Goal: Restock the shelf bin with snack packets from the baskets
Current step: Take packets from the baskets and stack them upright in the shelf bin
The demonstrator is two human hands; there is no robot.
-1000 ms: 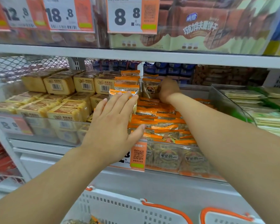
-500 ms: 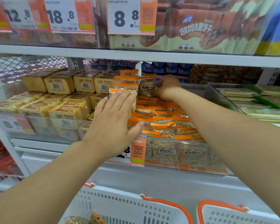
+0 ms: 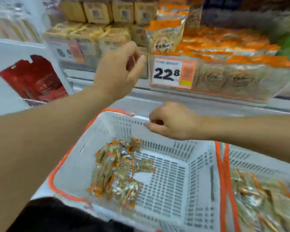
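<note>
Motion blur is smearing the whole view, so the print on the orange snack packets (image 3: 224, 52) in the shelf bin (image 3: 241, 84) is staying unreadable. The right-hand basket (image 3: 258, 164) is running off the right and bottom edges. The left hand (image 3: 117, 71) is blurring at its fingertips, hiding whether they are pinching anything.
</note>
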